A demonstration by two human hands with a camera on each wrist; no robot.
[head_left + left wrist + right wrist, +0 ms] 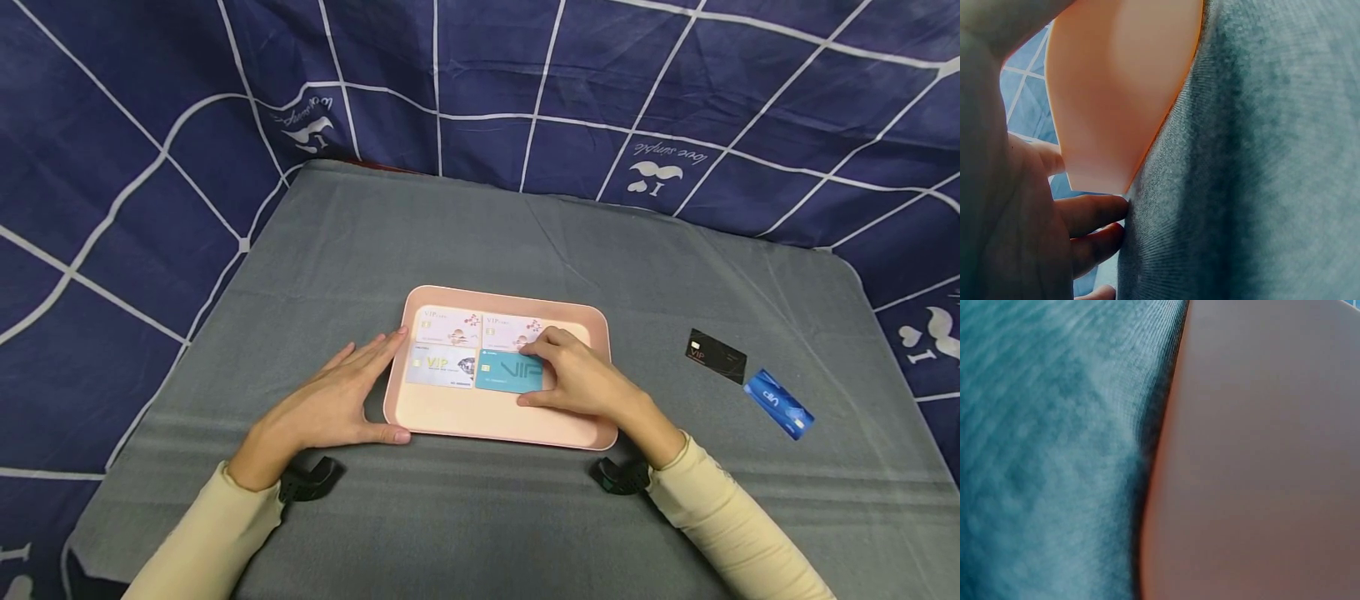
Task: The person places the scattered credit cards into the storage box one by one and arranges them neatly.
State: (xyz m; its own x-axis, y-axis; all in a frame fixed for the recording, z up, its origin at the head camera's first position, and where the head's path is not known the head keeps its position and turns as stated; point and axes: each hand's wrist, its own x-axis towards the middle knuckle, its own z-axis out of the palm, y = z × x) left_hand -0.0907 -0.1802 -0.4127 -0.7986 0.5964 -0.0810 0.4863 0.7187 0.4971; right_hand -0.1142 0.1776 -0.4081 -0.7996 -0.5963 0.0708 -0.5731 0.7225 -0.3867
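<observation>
A pink tray [465, 421] lies on the grey cloth, with bank-style cards laid in two rows. Two white-and-pink cards, a left one [448, 327] and a right one [501, 332], form the far row. Nearer are a silver-white VIP card [441, 367] and a teal VIP card [508, 372]. My right hand [581, 375] pinches the teal card, thumb at its near edge and fingers at its far edge, covering its right end. Spread along the tray's left end is my left hand [337, 400], fingers extended against the rim. In the left wrist view those fingers [1094, 214] are beside the tray wall [1122, 94].
Right of the tray, a black VIP card [716, 356] and a blue VIP card [778, 404] lie on the cloth, corners close together. Dark blue fabric [480, 75] with white grid lines hangs behind the table and at both sides. The right wrist view shows mostly tray wall [1254, 456].
</observation>
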